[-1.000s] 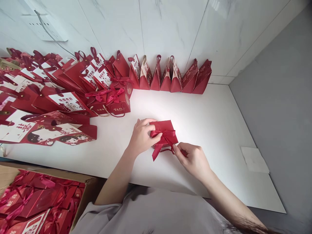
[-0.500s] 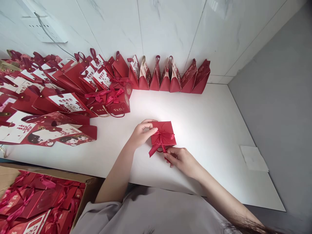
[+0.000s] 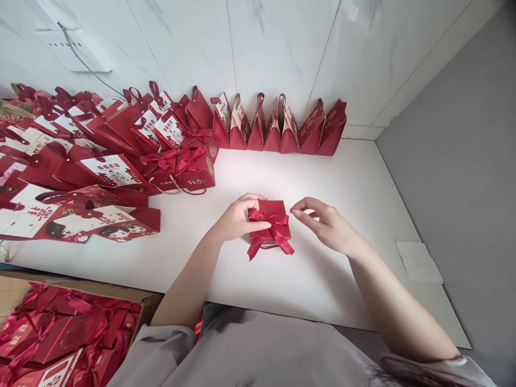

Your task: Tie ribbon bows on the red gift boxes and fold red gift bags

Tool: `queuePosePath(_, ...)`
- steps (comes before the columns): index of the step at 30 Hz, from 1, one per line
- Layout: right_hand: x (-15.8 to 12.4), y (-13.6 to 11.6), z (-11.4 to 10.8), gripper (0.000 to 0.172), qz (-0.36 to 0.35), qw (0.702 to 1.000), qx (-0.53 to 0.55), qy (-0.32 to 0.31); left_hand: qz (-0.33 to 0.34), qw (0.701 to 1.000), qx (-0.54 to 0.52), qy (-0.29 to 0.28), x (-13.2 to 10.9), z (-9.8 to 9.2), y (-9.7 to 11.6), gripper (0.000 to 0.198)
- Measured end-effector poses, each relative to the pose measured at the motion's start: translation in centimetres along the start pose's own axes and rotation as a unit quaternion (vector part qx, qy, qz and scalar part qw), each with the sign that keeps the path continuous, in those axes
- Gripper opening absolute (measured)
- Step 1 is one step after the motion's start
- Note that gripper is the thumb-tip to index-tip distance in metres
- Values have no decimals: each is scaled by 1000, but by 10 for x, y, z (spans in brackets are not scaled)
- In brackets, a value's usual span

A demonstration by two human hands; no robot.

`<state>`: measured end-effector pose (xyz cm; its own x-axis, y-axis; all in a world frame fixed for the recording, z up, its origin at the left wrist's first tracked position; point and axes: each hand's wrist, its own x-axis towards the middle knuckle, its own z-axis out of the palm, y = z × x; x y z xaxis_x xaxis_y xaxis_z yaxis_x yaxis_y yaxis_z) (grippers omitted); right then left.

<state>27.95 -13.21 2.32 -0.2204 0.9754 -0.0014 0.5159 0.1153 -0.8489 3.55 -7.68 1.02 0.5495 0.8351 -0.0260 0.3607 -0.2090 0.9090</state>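
A small red gift box point(image 3: 278, 208) sits on the white table, with a shiny red ribbon bow point(image 3: 274, 228) across its top. The ribbon's two tails hang over the near side, by a thin cord handle. My left hand point(image 3: 238, 216) grips the box from its left, with the thumb laid on the bow and the fingers along the far left edge. Just right of the box, my right hand point(image 3: 322, 220) hovers with curled fingers. Its thumb and forefinger tips are close together beside the bow, apart from it, with nothing visible between them.
Several red gift bags point(image 3: 258, 129) stand in a row along the tiled wall. More bags and ribboned boxes point(image 3: 195, 172) crowd the table's left. A cardboard carton point(image 3: 149, 309) of red ribboned boxes is at lower left. A white square point(image 3: 419, 260) lies near the right edge.
My right hand has let go of the ribbon tail and moved up and right, off the box. My left thumb has shifted down onto the bow. Both tails now spread apart.
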Motion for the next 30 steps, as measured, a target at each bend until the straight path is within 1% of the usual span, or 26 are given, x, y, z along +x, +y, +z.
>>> queuePosePath(3, 12, -2, 15, 23, -41, 998, 38, -11, 19, 999, -8, -24, 1, -3, -2, 27)
queuePosePath(5, 16, -1, 22, 21, -48, 997, 55, -18, 20, 999, -26, -38, 1, -6, -4, 27)
queuePosePath(7, 19, 1, 24, 22, -45, 996, 70, -22, 14, 998, -44, -41, 1, -10, -7, 28)
queuePosePath(9, 22, 7, 23, 23, -41, 994, 87, -51, 8, 999, -46, -22, 0, -11, -11, 31)
queuePosePath(11, 24, 13, 19, 26, -40, 987, 120, -98, 10, 999, -39, 1, 1, -10, -16, 32)
queuePosePath(13, 27, 20, 17, 28, -44, 976, 163, -141, 23, 999, -34, 19, 1, -7, -19, 34)
queuePosePath(15, 28, 24, 15, 28, -52, 967, 190, -162, 42, 998, -22, 41, 2, -3, -19, 36)
queuePosePath(19, 29, 26, 16, 28, -45, 970, 178, -160, 66, 991, 37, 114, 2, 5, -17, 42)
queuePosePath(21, 28, 24, 16, 29, -39, 972, 171, -157, 76, 985, 70, 138, 2, 7, -16, 44)
queuePosePath(26, 29, 19, 12, 27, -54, 973, 149, -169, 95, 974, 138, 153, 2, 7, -17, 42)
queuePosePath(30, 30, 18, 11, 26, -67, 973, 137, -171, 107, 966, 154, 178, 1, 6, -17, 41)
